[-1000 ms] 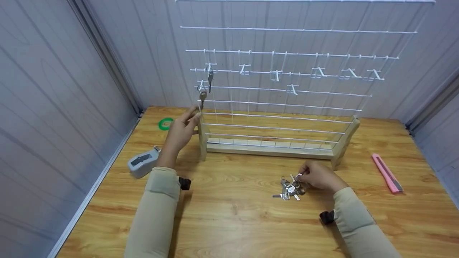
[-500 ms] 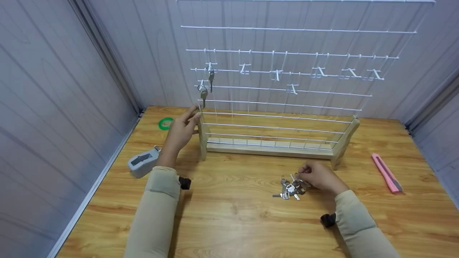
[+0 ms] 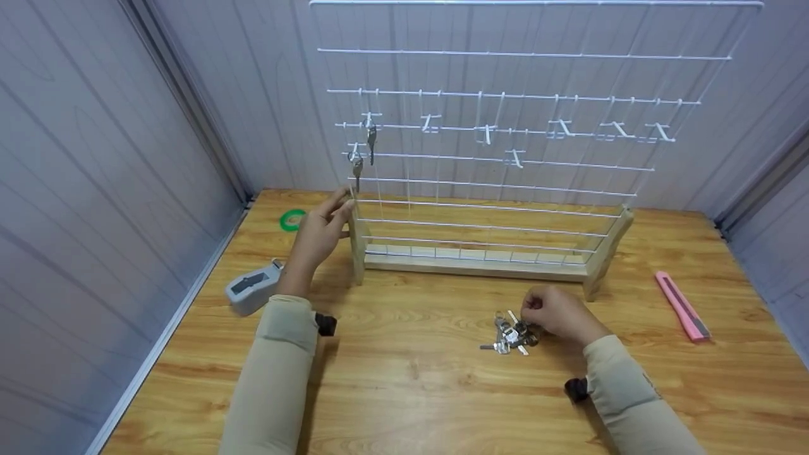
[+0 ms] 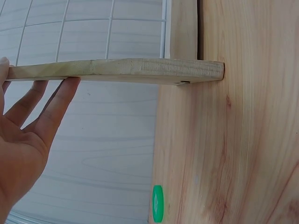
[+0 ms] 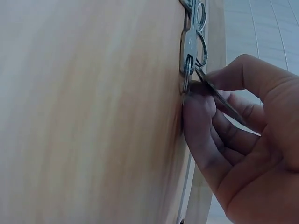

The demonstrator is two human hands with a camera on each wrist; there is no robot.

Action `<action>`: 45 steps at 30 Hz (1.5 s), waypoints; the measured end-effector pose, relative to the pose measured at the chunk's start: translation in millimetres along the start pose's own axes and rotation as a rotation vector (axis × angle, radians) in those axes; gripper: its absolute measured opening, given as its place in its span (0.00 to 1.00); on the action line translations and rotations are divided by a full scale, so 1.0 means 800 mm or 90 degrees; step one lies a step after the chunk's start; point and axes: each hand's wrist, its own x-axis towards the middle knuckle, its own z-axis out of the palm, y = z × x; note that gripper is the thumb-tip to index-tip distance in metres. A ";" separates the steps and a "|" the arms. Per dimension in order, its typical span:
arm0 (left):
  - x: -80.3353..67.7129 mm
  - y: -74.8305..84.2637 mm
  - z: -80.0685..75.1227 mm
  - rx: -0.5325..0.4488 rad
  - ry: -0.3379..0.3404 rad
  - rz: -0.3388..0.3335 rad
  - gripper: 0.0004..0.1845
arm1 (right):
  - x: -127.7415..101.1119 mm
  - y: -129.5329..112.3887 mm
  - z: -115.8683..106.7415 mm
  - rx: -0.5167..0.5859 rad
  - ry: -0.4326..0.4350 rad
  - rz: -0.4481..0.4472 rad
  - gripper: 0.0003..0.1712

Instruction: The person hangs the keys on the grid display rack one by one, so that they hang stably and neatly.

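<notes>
In the head view my left hand [image 3: 322, 230] holds the left wooden upright [image 3: 358, 246] of a white wire grid rack [image 3: 480, 205]. The left wrist view has the fingers [image 4: 58, 109] against one face of that upright, the thumb partly cut off at the frame's edge. My right hand [image 3: 559, 313] is at the right side of a small heap of keys [image 3: 505, 335] on the table. Seen from the right wrist, thumb and forefinger pinch a key [image 5: 224, 100] beside other keys with rings [image 5: 189, 49]. Two keys [image 3: 371, 136] hang from hooks at the rack's left.
Several bare white hooks [image 3: 488, 134] line the grid. A grey tape dispenser [image 3: 253, 287] and a green tape roll [image 3: 292, 220] lie left of the rack. To the right is a pink utility knife [image 3: 682, 306]. Panelled walls [image 3: 95, 189] enclose the table.
My right hand shifts slightly at the heap, its fingertips pinching a key. The hanging keys sway a little. My left hand stays on the upright.
</notes>
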 end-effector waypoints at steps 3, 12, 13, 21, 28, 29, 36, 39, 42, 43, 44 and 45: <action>-0.001 0.001 0.000 -0.001 0.001 -0.001 0.30 | 0.001 -0.004 0.000 -0.032 0.000 0.014 0.06; -0.001 -0.001 0.000 -0.004 -0.006 -0.005 0.29 | 0.002 -0.005 -0.001 0.003 0.045 -0.033 0.04; -0.001 -0.001 0.000 -0.003 -0.005 -0.002 0.30 | 0.002 -0.005 -0.001 0.031 0.050 -0.036 0.04; -0.001 -0.001 0.000 0.001 0.001 -0.001 0.29 | -0.002 -0.039 -0.013 0.331 0.044 -0.122 0.09; -0.002 -0.001 0.000 -0.003 -0.003 0.001 0.30 | -0.010 -0.096 -0.024 0.417 0.015 -0.201 0.14; -0.001 -0.001 0.000 -0.003 -0.004 0.001 0.30 | -0.011 -0.104 -0.025 0.416 0.015 -0.213 0.14; -0.003 0.001 0.000 0.002 -0.006 -0.004 0.32 | -0.018 -0.162 -0.029 0.388 0.036 -0.240 0.12; -0.004 0.001 0.000 0.009 -0.006 0.004 0.33 | -0.018 -0.184 -0.033 0.392 0.060 -0.242 0.11; -0.003 -0.001 0.000 0.010 -0.006 0.010 0.34 | -0.016 -0.205 -0.040 0.413 0.084 -0.253 0.11; -0.003 -0.001 0.000 0.012 -0.006 0.010 0.34 | -0.016 -0.211 -0.042 0.420 0.092 -0.258 0.11; -0.002 -0.002 0.000 0.010 -0.006 0.009 0.34 | -0.015 -0.218 -0.045 0.429 0.100 -0.264 0.12; -0.002 -0.003 0.001 0.008 -0.005 0.007 0.34 | -0.014 -0.224 -0.048 0.435 0.109 -0.269 0.12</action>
